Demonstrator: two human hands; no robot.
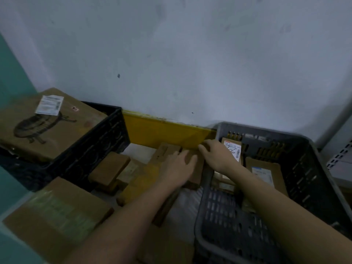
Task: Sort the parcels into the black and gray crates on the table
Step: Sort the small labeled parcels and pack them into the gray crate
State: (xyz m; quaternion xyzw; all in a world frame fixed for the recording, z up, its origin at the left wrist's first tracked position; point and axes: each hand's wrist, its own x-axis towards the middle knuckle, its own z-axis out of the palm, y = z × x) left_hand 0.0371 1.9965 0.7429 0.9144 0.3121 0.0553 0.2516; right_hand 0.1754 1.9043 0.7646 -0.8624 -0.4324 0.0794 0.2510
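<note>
A pale, scuffed wall (190, 54) fills the upper part of the view, with a yellow board (162, 128) set along its foot. At the right, a gray slotted crate (224, 216) is seen on the table, and cardboard parcels lie inside it: one with a white and orange label (232, 149) stands against the far wall of the crate, and another with a pale blue label (263, 173) lies just beside it. At the left, a black crate (114, 134) is topped by a large cardboard box (49, 128) printed with a dark line drawing and marked with a white shipping label (49, 104). A taped cardboard box (57, 216) lies at the lower left, in front of the black crate. Between the two crates a heap of small brown parcels is seen, among them a flat one (109, 166) next to the black crate. The left hand (176, 168) is laid, fingers loosely spread, on top of a small brown parcel (194, 176) in the heap, just beside the gray crate. The right hand (217, 156) is placed at the far end of the same parcel, above the near corner of the gray crate, with fingers bent over its edge; through the blur, a firm grip cannot be told.
</note>
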